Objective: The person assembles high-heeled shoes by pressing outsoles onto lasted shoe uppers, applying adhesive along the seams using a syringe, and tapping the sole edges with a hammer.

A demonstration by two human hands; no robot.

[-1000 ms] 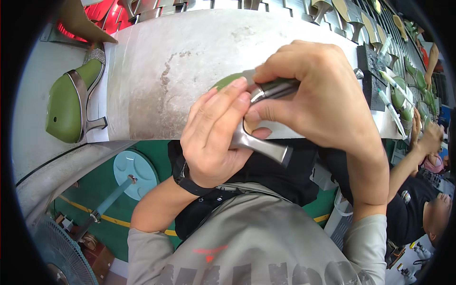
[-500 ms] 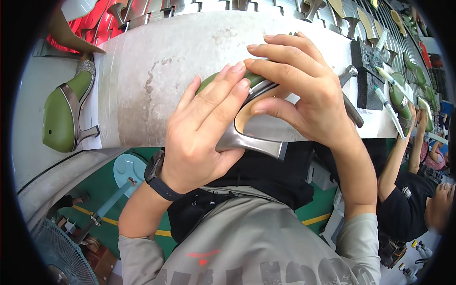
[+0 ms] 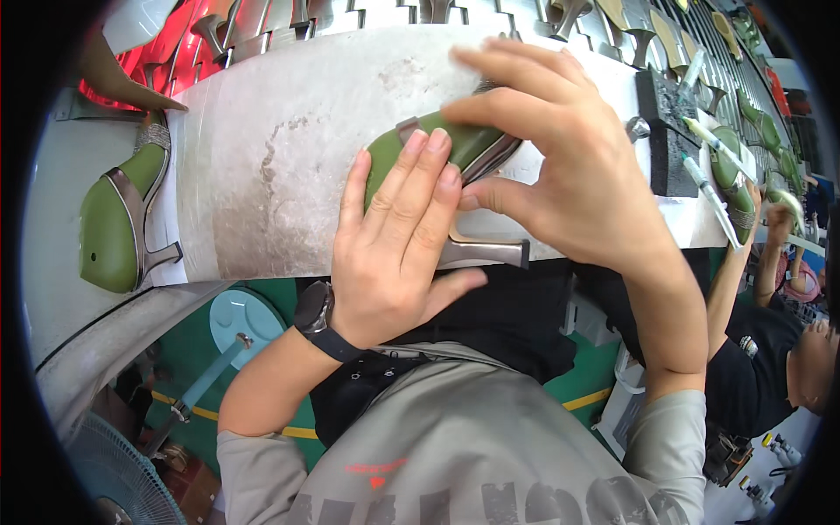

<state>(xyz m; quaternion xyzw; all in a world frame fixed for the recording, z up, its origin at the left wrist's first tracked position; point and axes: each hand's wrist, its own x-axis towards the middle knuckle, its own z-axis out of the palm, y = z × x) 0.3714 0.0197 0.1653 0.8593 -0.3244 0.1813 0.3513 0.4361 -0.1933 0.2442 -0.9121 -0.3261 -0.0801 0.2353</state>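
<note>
A green high-heeled shoe [image 3: 477, 131] with dark metallic trim lies on its side on the pale worktop, its grey heel pointing right. My left hand [image 3: 385, 254] rests flat on the green upper, fingers stretched and thumb held apart below the heel. Over the shoe's right part arches my right hand [image 3: 577, 166], fingers spread and partly smeared by motion. Its index fingertip is at the upper and its thumb tip by the lower edge. Between them runs the trim. Part of the shoe is hidden under both hands.
Another green heeled shoe [image 3: 114, 227] lies at the far left. To the right are a metal tool head [image 3: 638, 129], a black block [image 3: 669, 131] and pens [image 3: 710, 199]. Rows of heels [image 3: 437, 10] line the back. A co-worker's arm [image 3: 722, 289] is at right.
The shoe has turned so more of its green upper shows and the tan inner side is out of sight. My left thumb has come off the heel. My right fingers have lifted and spread.
</note>
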